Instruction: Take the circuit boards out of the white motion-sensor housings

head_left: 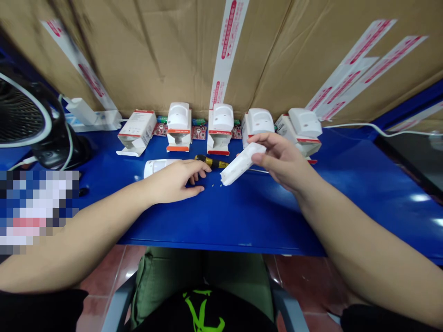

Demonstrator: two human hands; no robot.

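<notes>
A white plastic housing part (240, 164), shaped like an open shell, is tilted in the air above the blue table. My right hand (277, 157) grips its upper end between thumb and fingers. My left hand (188, 177) rests low over the table with fingers curled loosely and thumb apart, holding nothing visible. Two tiny screws (217, 185) lie just right of its thumb. Behind the left wrist is a white motion detector cover (161, 166), partly hidden. A screwdriver with a yellow and black handle (212, 161) lies behind the hands, its shaft passing behind the housing part.
Along the cardboard wall stand small boxes (138, 127), several with white motion detectors (179, 115) on top. Red circuit boards (199, 131) sit between them. A fan (26, 110) and a power strip (104, 121) are at left, a dark screen (415, 157) at right.
</notes>
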